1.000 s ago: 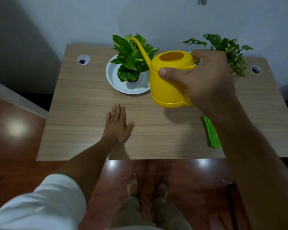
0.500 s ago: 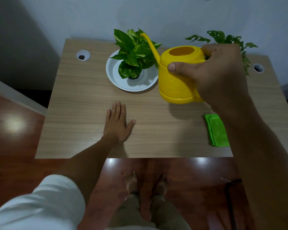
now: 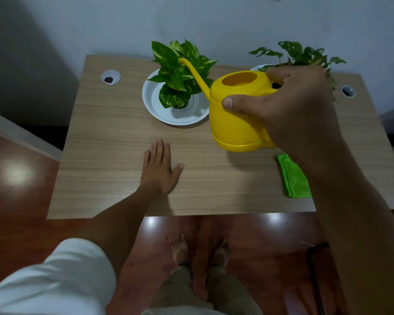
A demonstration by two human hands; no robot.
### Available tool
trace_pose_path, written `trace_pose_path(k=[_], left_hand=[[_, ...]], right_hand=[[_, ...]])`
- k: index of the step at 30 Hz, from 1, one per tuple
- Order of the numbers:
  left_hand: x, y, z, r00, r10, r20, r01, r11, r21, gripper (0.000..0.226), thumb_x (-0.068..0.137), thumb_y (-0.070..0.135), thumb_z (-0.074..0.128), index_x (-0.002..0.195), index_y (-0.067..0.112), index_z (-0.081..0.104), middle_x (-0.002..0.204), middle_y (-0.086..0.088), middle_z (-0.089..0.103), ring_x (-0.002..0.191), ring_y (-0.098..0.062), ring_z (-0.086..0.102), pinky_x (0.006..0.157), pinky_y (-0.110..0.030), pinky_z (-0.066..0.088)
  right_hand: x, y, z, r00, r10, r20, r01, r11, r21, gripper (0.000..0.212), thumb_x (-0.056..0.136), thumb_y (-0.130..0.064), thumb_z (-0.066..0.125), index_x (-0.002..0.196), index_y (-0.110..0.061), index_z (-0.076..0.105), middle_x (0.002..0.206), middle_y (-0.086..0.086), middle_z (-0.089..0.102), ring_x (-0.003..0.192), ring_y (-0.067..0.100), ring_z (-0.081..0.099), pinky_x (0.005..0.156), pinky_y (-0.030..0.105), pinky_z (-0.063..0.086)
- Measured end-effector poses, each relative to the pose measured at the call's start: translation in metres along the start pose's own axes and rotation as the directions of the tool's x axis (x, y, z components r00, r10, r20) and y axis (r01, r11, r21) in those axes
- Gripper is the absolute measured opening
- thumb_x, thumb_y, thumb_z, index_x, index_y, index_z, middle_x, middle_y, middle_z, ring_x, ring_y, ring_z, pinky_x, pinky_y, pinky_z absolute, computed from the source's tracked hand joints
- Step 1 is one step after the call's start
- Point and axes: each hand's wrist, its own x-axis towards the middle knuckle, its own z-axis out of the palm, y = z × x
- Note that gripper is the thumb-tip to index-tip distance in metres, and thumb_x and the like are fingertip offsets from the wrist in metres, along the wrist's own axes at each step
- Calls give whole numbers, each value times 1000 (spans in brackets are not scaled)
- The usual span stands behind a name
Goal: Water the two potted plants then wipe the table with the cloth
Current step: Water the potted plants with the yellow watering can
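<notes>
My right hand (image 3: 298,110) grips the handle of a yellow watering can (image 3: 234,119), held above the wooden table (image 3: 114,137). Its long spout reaches up and left into the leaves of the left potted plant (image 3: 180,71), which stands in a white saucer (image 3: 150,101). The second potted plant (image 3: 300,53) sits at the back right, mostly hidden behind my right hand. A folded green cloth (image 3: 293,178) lies near the front right edge, partly under my forearm. My left hand (image 3: 159,169) rests flat on the table, fingers spread, holding nothing.
Two round cable holes are set in the table's back corners, one at the left (image 3: 110,77) and one at the right (image 3: 348,90). A pale wall stands right behind the table. My bare feet (image 3: 200,248) are on the reddish floor in front.
The watering can has shifted right relative to the left plant and is a little more level. The left hand has stayed flat on the table.
</notes>
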Motion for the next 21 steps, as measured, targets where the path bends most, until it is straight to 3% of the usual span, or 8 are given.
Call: trace_pose_path(k=[2,4,7,10,13,15,18,21], left_hand=[[0,0,0,1000,-1,1,1,1000,-4,88,104,67,22,166,12,-5,174,-10,-13,161,-23,-17,129,-44,-13],[1,0,0,1000,-1,4,1,1000,-5,88,104,67,22,166,12,-6,174,-10,-13,161,-23,-17,128,-44,-14],[0,0,-1,1000,3,4,-3,1000,0,88,103,67,21,166,12,-6,174,-10,-13,161,-23,-17,128,-44,-14],[0,0,-1,1000,2,6,-2,1000,4,88,104,67,20,166,12,-6,174,-10,-13,161,-23,-18,129,-45,-13],[-1,0,-2,1000,3,9,-3,1000,16,88,104,68,19,166,12,-7,174,-10,-14,160,-23,-18,129,-46,-12],[-1,1,-1,1000,6,7,-6,1000,12,88,104,68,19,166,12,-7,174,-11,-14,160,-23,-18,129,-46,-12],[-1,1,-2,1000,2,11,-2,1000,14,88,104,68,18,166,12,-8,174,-11,-14,160,-23,-19,129,-46,-12],[-1,1,-2,1000,3,14,-3,1000,18,88,104,68,18,166,12,-8,174,-10,-15,160,-23,-20,129,-46,-12]], right_hand=[[0,-2,1,1000,-12,2,12,999,35,41,69,-49,93,63,-39,53,66,-21,54,55,-11,53,53,5,32],[1,-2,0,1000,-21,-6,22,999,33,45,68,-49,93,61,-38,50,64,-21,51,54,-12,52,52,6,32],[2,2,-3,1000,-23,4,23,1000,10,43,68,-54,91,66,-29,56,65,-16,53,53,-8,50,51,6,31],[2,8,-6,1000,-6,-10,6,999,-43,51,66,-61,89,64,-31,49,70,-2,51,56,-1,43,51,8,27],[3,14,-11,999,34,-36,-35,999,-32,52,62,-67,86,83,-23,70,92,10,67,73,12,58,63,22,44],[1,15,-15,998,61,-23,-62,998,-19,65,64,-68,84,102,-16,75,100,6,74,86,17,68,76,33,57],[-1,14,-21,996,87,16,-88,996,33,54,67,-66,79,95,-20,74,90,-9,74,80,6,68,79,28,59],[-2,15,-22,995,93,22,-93,995,18,57,66,-69,77,96,-20,72,90,-8,73,82,9,69,76,26,56]])
